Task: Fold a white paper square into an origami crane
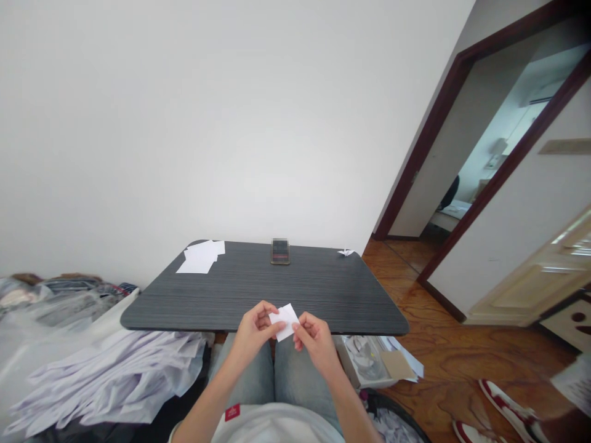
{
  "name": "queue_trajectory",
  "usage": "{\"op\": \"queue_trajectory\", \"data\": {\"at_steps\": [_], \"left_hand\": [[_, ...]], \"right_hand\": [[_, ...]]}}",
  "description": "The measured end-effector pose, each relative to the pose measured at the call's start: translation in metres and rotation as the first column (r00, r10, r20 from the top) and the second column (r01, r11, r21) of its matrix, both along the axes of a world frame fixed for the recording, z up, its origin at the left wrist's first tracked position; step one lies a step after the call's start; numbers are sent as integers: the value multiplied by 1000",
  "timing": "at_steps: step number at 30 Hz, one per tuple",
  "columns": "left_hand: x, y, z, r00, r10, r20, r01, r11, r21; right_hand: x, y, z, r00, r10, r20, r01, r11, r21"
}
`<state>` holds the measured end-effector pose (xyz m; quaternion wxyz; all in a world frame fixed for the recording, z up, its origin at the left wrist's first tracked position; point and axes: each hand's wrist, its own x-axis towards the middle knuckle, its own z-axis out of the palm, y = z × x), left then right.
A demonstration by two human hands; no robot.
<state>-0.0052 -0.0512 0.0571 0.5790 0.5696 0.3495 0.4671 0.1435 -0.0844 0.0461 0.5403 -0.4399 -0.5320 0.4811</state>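
Observation:
A small folded piece of white paper (287, 321) is held between both hands, just over the front edge of the dark table (249, 289). My left hand (257, 329) pinches its left side between thumb and fingers. At the right corner, my right hand (314, 337) grips it the same way, with the thumb on top. Several loose white sheets (199, 256) lie overlapping at the table's far left. A small folded white paper shape (345, 252) rests at the far right corner. Near the back edge stands a phone (279, 251), propped upright.
White garments (115, 375) and plastic-wrapped bundles are heaped at the left. Under the table's right side sits an open cardboard box (369, 363), beside a dark bin (397, 421) of crumpled paper. Another person's red and white shoes (503, 406) show at the lower right.

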Motion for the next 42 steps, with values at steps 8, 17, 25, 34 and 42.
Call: {"op": "queue_trajectory", "data": {"at_steps": [8, 17, 25, 34, 42], "left_hand": [[1, 1, -2, 997, 18, -70, -17, 1000, 3], [3, -2, 0, 996, 73, -42, -70, 995, 64], [8, -10, 8, 993, 121, 2, -120, 989, 91], [9, -13, 8, 986, 168, 2, -167, 976, 139], [8, -17, 13, 986, 145, -84, -126, 972, 198]], "right_hand": [[-3, -2, 0, 1000, 8, 21, -8, 1000, 8], [-4, -1, -1, 997, 74, -11, -74, 996, -40], [-6, -4, 5, 996, 62, -66, -64, 997, -32], [-7, -4, 6, 994, 57, -96, -59, 998, -17], [-10, -4, 6, 992, 41, -118, -49, 997, -65]]}}
